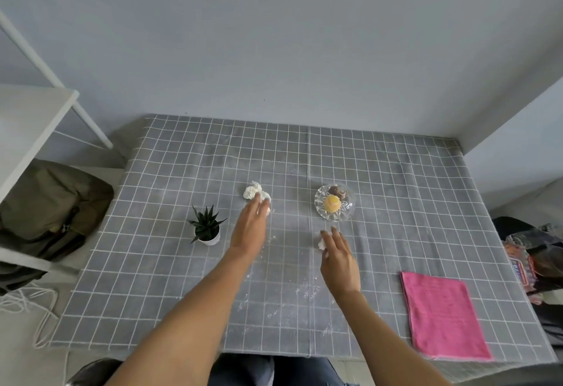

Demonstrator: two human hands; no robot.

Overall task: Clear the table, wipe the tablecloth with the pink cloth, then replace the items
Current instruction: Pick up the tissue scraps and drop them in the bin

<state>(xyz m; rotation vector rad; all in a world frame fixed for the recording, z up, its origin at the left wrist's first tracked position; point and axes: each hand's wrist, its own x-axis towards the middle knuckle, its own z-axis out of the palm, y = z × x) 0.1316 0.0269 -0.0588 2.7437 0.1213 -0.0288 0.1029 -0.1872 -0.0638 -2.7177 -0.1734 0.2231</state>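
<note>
A grey checked tablecloth [396, 190] covers the table, with white crumbs scattered near its front middle. My left hand [250, 227] reaches flat over a crumpled white tissue [252, 191], fingertips touching it, fingers apart. My right hand [338, 259] rests open on a smaller white tissue scrap [320, 244], mostly hidden under the fingers. A small potted succulent [207, 227] stands left of my left hand. A glass dish [335, 202] with a yellow and a brown sweet sits behind my right hand. The folded pink cloth [441, 315] lies at the front right.
A white shelf unit [33, 117] with an olive bag [51, 202] under it stands to the left. White cord [27, 300] lies on the floor. Bags and packets [536, 257] are piled at the right edge. The wall runs behind the table.
</note>
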